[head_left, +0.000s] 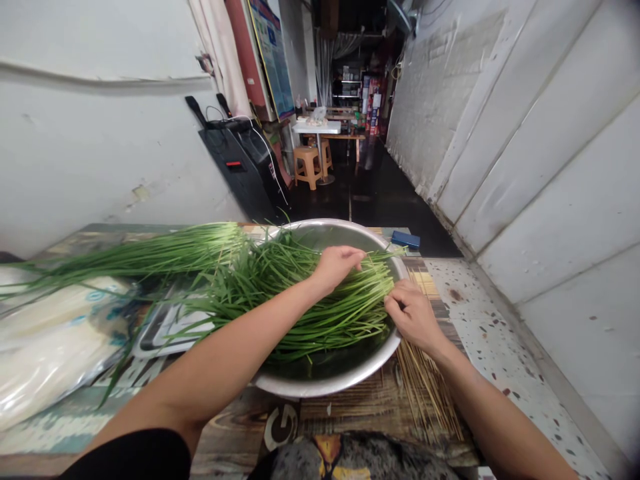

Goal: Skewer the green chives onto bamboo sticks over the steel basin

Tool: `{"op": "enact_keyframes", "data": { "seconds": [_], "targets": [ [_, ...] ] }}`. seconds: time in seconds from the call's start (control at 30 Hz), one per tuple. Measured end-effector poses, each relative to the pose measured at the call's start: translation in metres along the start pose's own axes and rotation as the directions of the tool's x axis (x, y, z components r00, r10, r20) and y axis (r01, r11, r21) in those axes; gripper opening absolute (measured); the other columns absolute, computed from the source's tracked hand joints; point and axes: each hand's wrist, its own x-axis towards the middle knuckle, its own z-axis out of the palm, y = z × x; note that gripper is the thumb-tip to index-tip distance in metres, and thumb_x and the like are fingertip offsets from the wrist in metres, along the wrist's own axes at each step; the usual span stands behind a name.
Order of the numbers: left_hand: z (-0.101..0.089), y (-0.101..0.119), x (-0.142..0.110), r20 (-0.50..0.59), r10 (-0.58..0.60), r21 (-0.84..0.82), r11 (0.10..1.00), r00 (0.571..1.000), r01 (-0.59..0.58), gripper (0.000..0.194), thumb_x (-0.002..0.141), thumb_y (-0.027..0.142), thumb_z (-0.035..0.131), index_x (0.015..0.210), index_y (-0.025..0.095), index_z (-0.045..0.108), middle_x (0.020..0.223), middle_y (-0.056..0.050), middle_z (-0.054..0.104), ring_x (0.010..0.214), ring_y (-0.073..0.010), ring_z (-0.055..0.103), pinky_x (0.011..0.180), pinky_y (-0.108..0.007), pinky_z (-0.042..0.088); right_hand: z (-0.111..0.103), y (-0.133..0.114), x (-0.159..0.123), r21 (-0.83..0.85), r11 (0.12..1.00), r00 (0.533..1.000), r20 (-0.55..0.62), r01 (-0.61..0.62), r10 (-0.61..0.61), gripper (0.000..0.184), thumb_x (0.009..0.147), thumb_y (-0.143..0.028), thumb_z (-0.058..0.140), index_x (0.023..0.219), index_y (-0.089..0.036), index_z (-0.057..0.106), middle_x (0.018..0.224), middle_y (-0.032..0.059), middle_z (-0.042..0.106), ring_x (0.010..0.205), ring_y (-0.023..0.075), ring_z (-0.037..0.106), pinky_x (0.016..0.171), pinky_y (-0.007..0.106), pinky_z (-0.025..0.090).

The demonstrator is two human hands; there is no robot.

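A wide metal basin [335, 385] holds a heap of green garlic chives [320, 320], their pale cut ends toward the right rim. My left hand [337, 267] is over the heap with thumb and fingers pinched together, and a few chive stalks run out from its fingertips to the right. At the basin's right rim, my right hand [413, 313] is closed beside the cut ends; what lies in its fingers is hidden. Thin bamboo skewers [427, 390] lie on the table under my right wrist and forearm.
Another bunch of chives [200, 247] lies left of the basin, by a metal tray [145, 340] and a filled clear plastic bag [55, 353]. A small blue box [405, 240] sits behind the basin's right side. Stools [307, 165] and a white table [317, 127] stand farther back.
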Motion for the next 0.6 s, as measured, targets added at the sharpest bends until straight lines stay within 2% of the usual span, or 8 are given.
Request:
{"op": "enact_keyframes", "data": {
  "seconds": [0.37, 0.6],
  "targets": [
    [0.0009, 0.0020, -0.0017, 0.008, -0.009, 0.009, 1.000, 1.000, 0.009, 0.032, 0.071, 0.038, 0.061, 0.086, 0.013, 0.073, 0.063, -0.002, 0.066, 0.049, -0.0077, 0.044, 0.051, -0.022, 0.034, -0.0002, -0.0003, 0.0004, -0.006, 1.000, 1.000, 0.006, 0.004, -0.004, 0.033, 0.082, -0.020, 0.043, 0.050, -0.020, 0.037, 0.056, 0.0000, 0.044, 0.066, 0.0145, 0.046, 0.065, 0.028, 0.035],
    [0.0002, 0.0013, -0.0017, 0.009, 0.014, 0.031, 0.999, 1.000, -0.014, 0.032, 0.071, 0.037, 0.061, 0.089, 0.014, 0.073, 0.065, -0.003, 0.067, 0.055, -0.0102, 0.051, 0.056, -0.023, 0.039, 0.0004, 0.0005, 0.0004, -0.001, 1.000, 1.000, 0.009, 0.000, 0.000, 0.034, 0.083, -0.021, 0.043, 0.050, -0.020, 0.035, 0.056, -0.0002, 0.044, 0.066, 0.0146, 0.046, 0.065, 0.028, 0.035]
  ]
}}
